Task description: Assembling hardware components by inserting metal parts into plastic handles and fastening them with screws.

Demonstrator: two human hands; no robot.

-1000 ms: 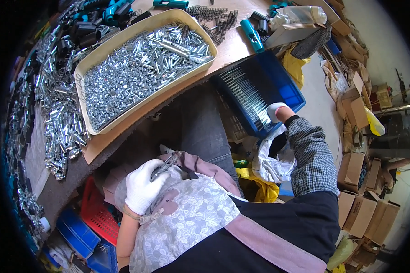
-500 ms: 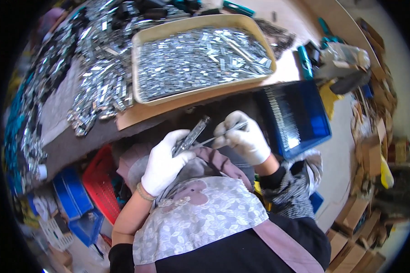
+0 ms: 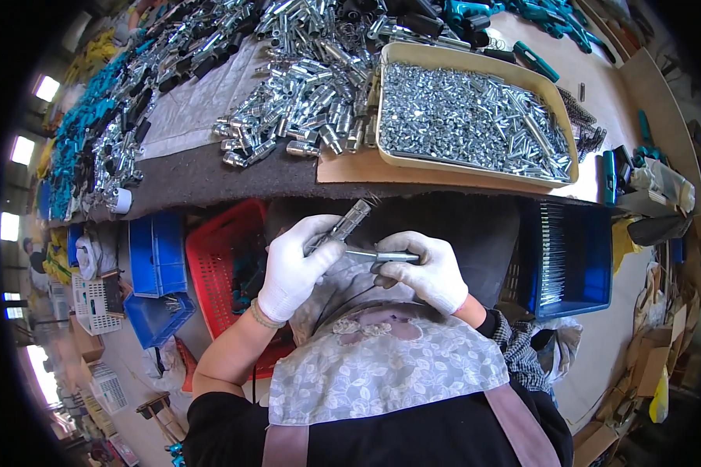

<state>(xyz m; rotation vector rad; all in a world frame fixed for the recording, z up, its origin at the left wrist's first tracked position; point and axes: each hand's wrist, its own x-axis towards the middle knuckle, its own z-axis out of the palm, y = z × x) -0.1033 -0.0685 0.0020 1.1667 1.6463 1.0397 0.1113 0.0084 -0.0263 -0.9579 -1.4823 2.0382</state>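
Silver metal cylindrical part [image 3: 353, 221] gripped in the left hand [image 3: 294, 268], tilted, upper end pointing far and right, thin dark wire sticking out there. Slim shiny metal rod [image 3: 397, 256], thicker toward the right, pinched near-level in the right hand [image 3: 432, 274]; its left tip reaches the part, contact unclear.

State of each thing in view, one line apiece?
left hand, gloved, closed on metal part
metal part, held, tilted
right hand, gloved, closed on rod
rod, held, roughly level
tray, open, well filled
right blue bin, open, part-filled
red basket, open, part-filled
apron, worn
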